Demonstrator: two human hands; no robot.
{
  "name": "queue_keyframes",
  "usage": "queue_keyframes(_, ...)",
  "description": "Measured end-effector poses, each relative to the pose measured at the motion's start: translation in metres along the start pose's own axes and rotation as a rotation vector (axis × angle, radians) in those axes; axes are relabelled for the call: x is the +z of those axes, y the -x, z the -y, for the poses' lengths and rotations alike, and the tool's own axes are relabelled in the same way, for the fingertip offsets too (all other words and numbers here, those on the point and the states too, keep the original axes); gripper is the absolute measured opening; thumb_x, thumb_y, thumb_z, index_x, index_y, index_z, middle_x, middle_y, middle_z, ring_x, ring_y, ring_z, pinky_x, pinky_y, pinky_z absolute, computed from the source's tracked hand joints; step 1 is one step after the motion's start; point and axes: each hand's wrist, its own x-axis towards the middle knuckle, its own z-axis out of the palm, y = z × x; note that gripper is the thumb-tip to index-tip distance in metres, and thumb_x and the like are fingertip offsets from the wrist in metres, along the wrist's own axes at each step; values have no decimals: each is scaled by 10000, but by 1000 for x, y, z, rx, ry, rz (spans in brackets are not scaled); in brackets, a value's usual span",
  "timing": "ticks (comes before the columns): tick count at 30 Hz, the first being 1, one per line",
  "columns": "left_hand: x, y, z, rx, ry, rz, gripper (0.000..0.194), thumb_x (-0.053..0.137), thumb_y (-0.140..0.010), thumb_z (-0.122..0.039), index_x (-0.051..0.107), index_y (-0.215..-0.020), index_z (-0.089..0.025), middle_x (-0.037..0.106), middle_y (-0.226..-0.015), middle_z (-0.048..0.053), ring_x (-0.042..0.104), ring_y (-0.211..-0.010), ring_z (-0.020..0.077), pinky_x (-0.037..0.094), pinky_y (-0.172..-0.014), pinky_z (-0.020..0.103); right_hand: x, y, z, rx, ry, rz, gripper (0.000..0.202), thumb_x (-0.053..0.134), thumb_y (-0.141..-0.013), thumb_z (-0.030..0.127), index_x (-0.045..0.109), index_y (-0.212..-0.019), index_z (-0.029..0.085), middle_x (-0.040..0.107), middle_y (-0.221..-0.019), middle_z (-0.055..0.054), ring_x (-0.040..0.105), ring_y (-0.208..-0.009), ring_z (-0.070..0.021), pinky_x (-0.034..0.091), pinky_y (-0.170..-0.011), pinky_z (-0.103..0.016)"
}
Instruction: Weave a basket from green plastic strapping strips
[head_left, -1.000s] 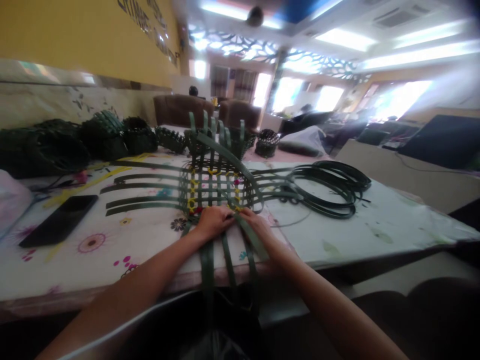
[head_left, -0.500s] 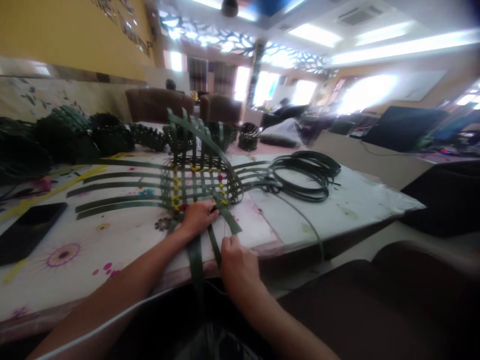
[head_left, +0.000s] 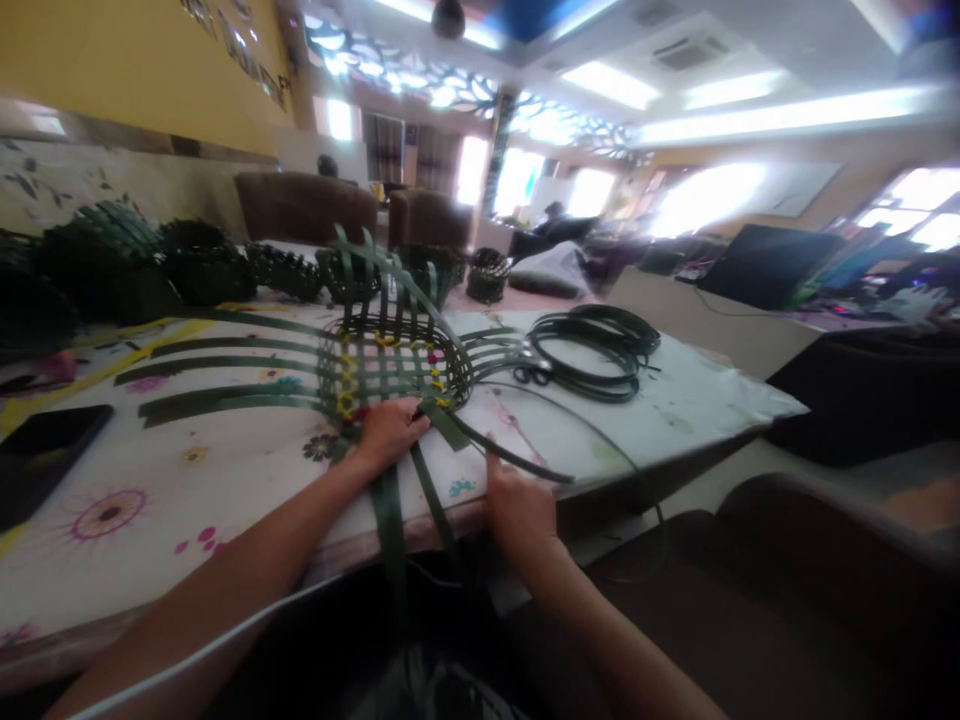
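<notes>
This looks like a large shared room used as a craft workshop. Dark green woven baskets [head_left: 202, 262] stand in a row along the far side of a counter [head_left: 690, 385] with a flowered cover, and a coil of green strips [head_left: 592, 350] and scissors [head_left: 532, 374] lie on it. Brown upholstered chairs [head_left: 307, 205], a dark monitor-like panel [head_left: 772, 265], bright windows [head_left: 592, 192], ceiling light strips [head_left: 611, 84] and yellow walls with lettering [head_left: 127, 70] give it an office look.
</notes>
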Motion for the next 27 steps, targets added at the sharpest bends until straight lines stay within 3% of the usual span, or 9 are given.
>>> queue_keyframes(3,0,0,2,-4,25,0,237,569,-889,-333,754,-936,-193,763,-918,52,690,-873,198,482,-759,252,7,-15,-9,37,-11,-130,602,394,-912,66,388,-1506,163,717,-1036,-207,719,-785,-225,532,-699,-317)
queue_keyframes(6,-1,0,2,-4,42,9,233,572,-885,-328,758,-941,-200,765,-940,49,690,-878,200,487,-768,258,9,-35,-19,-27,-32,-180,488,401,-913,88,549,-1368,182,678,-1181,-191,694,-895,-235,504,-711,-305)
queue_keyframes(9,-2,0,2,16,40,19,239,570,-885,-331,762,-957,-207,766,-964,47,688,-901,204,493,-788,265,5,-56,-25,-154,-36,-225,330,389,-943,126,688,-1065,196,691,-1067,-136,652,-949,-232,449,-706,-281)
queue_keyframes(11,-1,-1,2,41,37,26,239,571,-883,-332,764,-968,-219,766,-998,43,686,-924,205,497,-801,269,0,-69,-26,-270,-41,-242,313,393,-960,153,699,-999,211,681,-994,-109,628,-939,-213,410,-697,-266)
queue_keyframes(16,-3,-2,3,36,55,27,240,581,-875,-320,772,-987,-226,769,-1015,39,690,-926,210,500,-792,278,-6,-101,-24,-509,-53,-215,474,384,-970,143,567,-1355,349,676,-987,-54,610,-839,-166,369,-673,-256)
queue_keyframes(21,-5,-3,3,32,92,46,231,590,-873,-288,780,-982,-216,773,-995,39,695,-910,211,495,-795,289,1,-127,-24,-518,-61,-143,497,415,-928,134,622,-1293,400,703,-1025,-33,642,-826,-180,384,-670,-271)
queue_keyframes(27,1,-1,1,111,-79,65,320,548,-917,-315,730,-1179,-281,732,-1154,31,696,-959,207,517,-803,292,14,-129,-26,-566,-96,-144,458,425,-926,161,610,-1309,329,713,-1037,-64,653,-857,-197,407,-699,-281)
